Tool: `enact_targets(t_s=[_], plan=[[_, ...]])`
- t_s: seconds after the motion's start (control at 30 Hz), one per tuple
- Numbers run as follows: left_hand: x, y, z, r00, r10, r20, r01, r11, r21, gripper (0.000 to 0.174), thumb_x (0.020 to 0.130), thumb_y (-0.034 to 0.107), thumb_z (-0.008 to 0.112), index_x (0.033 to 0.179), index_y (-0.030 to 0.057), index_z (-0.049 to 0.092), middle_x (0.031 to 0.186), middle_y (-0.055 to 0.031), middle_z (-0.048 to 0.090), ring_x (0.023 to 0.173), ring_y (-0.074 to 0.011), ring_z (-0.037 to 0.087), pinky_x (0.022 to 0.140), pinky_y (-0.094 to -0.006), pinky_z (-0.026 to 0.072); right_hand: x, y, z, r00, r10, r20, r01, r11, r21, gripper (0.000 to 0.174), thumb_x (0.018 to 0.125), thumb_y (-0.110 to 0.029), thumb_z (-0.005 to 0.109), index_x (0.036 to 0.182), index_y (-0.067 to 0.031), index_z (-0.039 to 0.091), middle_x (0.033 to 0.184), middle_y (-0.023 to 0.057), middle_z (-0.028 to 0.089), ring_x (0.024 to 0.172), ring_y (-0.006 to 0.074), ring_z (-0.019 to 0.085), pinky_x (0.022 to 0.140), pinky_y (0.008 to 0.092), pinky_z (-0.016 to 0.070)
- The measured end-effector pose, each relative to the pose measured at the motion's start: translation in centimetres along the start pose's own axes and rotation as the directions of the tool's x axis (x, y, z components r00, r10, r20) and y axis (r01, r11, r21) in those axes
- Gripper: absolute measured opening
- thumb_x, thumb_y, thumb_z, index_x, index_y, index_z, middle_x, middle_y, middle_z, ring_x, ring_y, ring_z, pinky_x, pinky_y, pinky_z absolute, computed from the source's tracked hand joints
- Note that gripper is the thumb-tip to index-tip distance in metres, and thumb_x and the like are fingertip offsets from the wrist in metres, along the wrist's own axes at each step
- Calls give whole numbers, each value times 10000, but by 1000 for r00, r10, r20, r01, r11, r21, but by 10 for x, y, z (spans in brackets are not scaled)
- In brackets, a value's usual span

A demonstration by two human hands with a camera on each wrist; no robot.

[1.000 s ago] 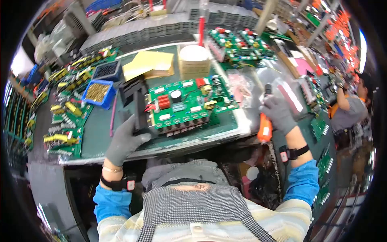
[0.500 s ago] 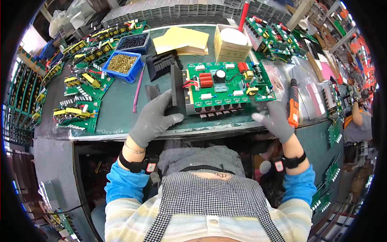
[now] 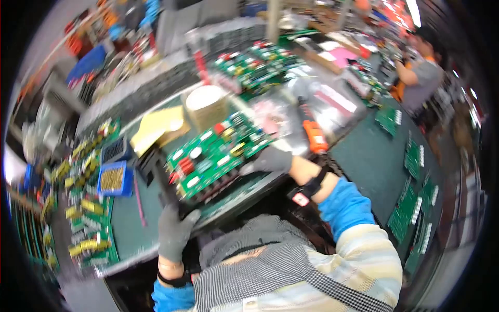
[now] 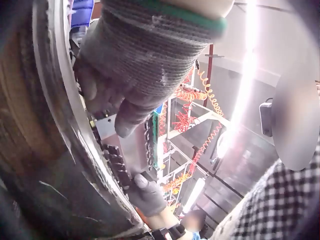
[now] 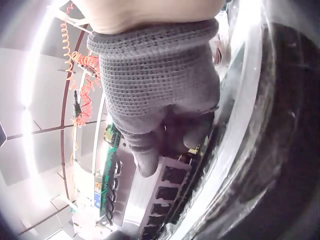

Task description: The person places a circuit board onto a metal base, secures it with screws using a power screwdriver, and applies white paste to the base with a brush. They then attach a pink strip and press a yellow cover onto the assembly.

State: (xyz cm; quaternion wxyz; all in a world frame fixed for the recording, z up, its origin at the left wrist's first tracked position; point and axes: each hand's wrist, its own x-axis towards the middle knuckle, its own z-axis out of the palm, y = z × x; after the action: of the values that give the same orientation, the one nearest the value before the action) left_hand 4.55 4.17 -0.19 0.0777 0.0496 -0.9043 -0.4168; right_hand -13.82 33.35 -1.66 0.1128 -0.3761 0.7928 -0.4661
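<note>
A green circuit board assembly [image 3: 210, 156] with red and yellow components sits on the bench, tilted in the head view. My gloved left hand [image 3: 175, 232] grips its left end near a black end piece [image 3: 167, 190]. In the left wrist view the thumb of that left hand [image 4: 142, 65] lies against the metal side, its other fingers curled behind. My gloved right hand [image 3: 274, 160] holds the opposite end. Its thumb presses along the metal flank [image 5: 132, 192] in the right wrist view, fingers bent round the end. Their tips are partly hidden.
Right of the assembly lies an orange power screwdriver [image 3: 315, 136]. Blue bins [image 3: 115, 179], a pink stick [image 3: 139, 202] and finished-looking boards [image 3: 91, 210] are on the left. Behind stand yellow sheets [image 3: 158, 127] and a box [image 3: 207, 106]. Another person [image 3: 423, 73] works at far right.
My right hand has let go of the screwdriver, left it on the bench, and moved left onto the assembly's right end. My left hand has closed on the left end. The head view has swung.
</note>
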Motion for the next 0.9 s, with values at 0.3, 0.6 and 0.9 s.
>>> enact_targets(t_s=[0.3, 0.6, 0.9], plan=[[0, 1, 14, 997, 30, -75, -39, 991, -130, 311, 793, 114, 756, 1051, -20, 646, 906, -52, 645, 844, -159, 596, 799, -314, 482, 7, 51, 42, 961, -272, -42, 229, 876, -425, 302, 954, -389, 559, 924, -151, 743, 872, 172, 700, 826, 386, 685, 727, 471, 545], [40, 76, 0, 972, 226, -65, -233, 888, -395, 740, 791, 304, 830, 1371, -35, 519, 1223, -110, 631, 1101, -195, 616, 975, -328, 467, -52, -45, -31, 830, 75, -553, 162, 916, 367, 704, 770, -163, 834, 1386, -68, 505, 1343, 91, 570, 1246, 229, 516, 1079, 385, 406], [57, 46, 18, 989, 72, 132, 33, 755, -655, 624, 865, 49, 716, 1427, -48, 464, 1320, -133, 589, 1212, -236, 573, 1060, -355, 434, -166, -13, -197, 334, -22, -942, 144, 989, 28, 466, 786, -104, 779, 1212, -45, 601, 1179, 45, 636, 1055, 178, 587, 976, 343, 461]])
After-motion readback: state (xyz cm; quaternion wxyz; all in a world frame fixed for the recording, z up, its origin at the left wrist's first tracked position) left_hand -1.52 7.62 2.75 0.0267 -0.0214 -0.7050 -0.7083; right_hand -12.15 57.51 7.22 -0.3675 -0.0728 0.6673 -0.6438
